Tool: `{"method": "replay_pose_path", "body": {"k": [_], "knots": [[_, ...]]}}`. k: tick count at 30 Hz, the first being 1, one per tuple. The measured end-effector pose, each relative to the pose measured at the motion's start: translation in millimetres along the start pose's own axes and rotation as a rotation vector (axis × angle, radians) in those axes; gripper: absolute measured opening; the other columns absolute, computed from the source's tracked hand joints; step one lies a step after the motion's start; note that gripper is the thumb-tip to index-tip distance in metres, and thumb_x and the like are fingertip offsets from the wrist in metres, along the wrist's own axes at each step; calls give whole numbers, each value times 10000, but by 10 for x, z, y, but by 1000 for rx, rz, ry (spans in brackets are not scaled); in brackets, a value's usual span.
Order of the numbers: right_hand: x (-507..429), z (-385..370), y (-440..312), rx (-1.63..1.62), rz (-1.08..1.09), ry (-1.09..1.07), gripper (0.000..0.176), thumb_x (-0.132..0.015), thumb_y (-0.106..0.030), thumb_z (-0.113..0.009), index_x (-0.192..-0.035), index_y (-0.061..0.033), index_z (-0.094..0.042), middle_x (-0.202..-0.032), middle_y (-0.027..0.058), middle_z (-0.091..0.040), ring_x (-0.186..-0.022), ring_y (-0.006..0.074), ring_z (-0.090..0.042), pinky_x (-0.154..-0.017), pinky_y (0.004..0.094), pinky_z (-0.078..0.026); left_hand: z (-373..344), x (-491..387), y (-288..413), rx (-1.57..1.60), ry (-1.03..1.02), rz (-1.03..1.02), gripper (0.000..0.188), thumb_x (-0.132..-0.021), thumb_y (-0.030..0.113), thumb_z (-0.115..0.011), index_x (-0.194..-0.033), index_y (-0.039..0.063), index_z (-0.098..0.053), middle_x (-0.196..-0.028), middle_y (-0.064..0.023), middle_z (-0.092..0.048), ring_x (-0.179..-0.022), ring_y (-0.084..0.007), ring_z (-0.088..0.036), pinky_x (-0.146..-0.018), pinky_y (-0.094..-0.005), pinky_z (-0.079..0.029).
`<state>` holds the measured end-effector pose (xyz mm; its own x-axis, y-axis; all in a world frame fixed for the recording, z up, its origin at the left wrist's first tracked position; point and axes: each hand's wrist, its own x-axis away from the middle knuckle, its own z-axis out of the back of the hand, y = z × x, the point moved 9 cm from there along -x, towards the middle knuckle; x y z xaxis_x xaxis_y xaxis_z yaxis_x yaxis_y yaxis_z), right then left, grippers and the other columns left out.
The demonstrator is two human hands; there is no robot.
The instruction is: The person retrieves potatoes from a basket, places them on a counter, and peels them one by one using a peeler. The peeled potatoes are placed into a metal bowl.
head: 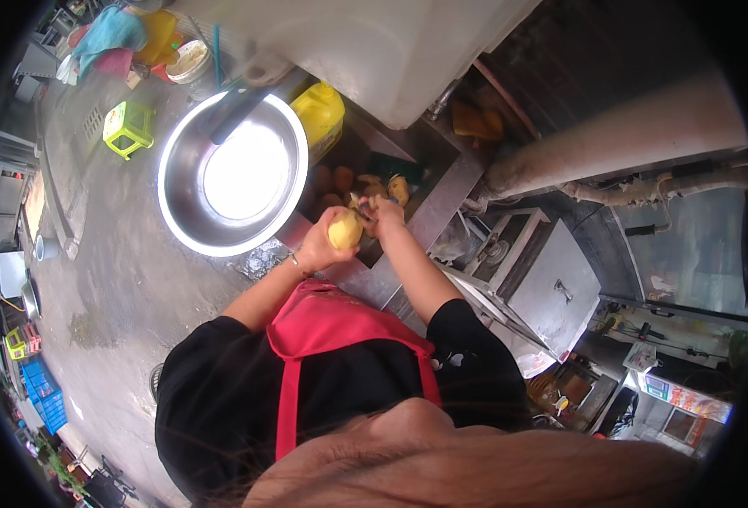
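Note:
My left hand point(318, 249) grips a mostly peeled yellow potato point(345, 230) above the near edge of a stainless steel sink point(440, 200). Close to it, my right hand point(388, 217) is closed around a small tool, apparently a peeler point(367, 204), largely hidden by the fingers. Several unpeeled potatoes point(343, 179) lie in the sink beyond my hands. One partly peeled potato point(398, 189) sits just past my right hand. To the left of the sink is a wide, shiny metal basin point(177, 184) with bright glare on its bottom.
A yellow plastic jug point(320, 114) stands at the sink's far left. A dark bar-like object point(237, 117) crosses above the basin's far rim. A green plastic stool point(126, 130) stands on the concrete floor point(117, 254). A thick pipe point(609, 140) runs at the right, above a metal cabinet point(555, 279).

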<state>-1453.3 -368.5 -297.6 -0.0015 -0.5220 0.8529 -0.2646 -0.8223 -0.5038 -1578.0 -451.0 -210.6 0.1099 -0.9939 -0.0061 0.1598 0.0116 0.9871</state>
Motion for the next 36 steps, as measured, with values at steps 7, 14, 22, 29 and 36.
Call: {"method": "replay_pose_path", "body": {"k": [7, 14, 22, 29, 36], "knots": [[224, -433, -100, -187, 168, -566, 159, -981, -169, -513, -1048, -31, -472, -849, 161, -670, -696, 211, -639, -645, 299, -527, 18, -16, -187, -69, -2, 232, 691, -669, 207, -825, -1210, 39, -428, -1040, -75, -585, -923, -163, -572, -825, -306, -492], [165, -238, -18, -256, 46, -261, 109, -953, -140, -530, -1039, -74, -514, -884, 124, -666, -635, 176, -587, -673, 298, -518, 81, -24, -20, -89, 73, 115, 690, -661, 239, -827, -1185, 52, -419, -1043, -118, -592, -960, -204, -587, -844, -332, -483], [143, -53, -7, -71, -88, -36, 157, -949, -233, -554, -1080, -156, -513, -850, 55, -685, -674, 156, -609, -656, 331, -453, 67, -41, 153, -150, -34, 72, 725, -654, 243, -840, -1210, 49, -417, -1086, -135, -591, -1006, -229, -591, -874, -340, -481], [555, -548, -369, 135, 384, -701, 186, -966, -209, -541, -1055, -62, -471, -862, 145, -676, -766, 200, -656, -715, 338, -536, 88, -155, 97, -313, -52, 254, 773, -599, 352, -862, -1207, 26, -513, -1124, -175, -608, -1064, -294, -600, -895, -362, -483], [239, -281, -186, -8, 34, -341, 222, -981, -234, -504, -1036, -20, -476, -837, 154, -657, -708, 245, -652, -691, 390, -555, 73, -76, 311, -514, 23, 27, 739, -589, 329, -825, -1212, 63, -530, -1083, -158, -577, -1048, -334, -576, -890, -382, -483]]}}
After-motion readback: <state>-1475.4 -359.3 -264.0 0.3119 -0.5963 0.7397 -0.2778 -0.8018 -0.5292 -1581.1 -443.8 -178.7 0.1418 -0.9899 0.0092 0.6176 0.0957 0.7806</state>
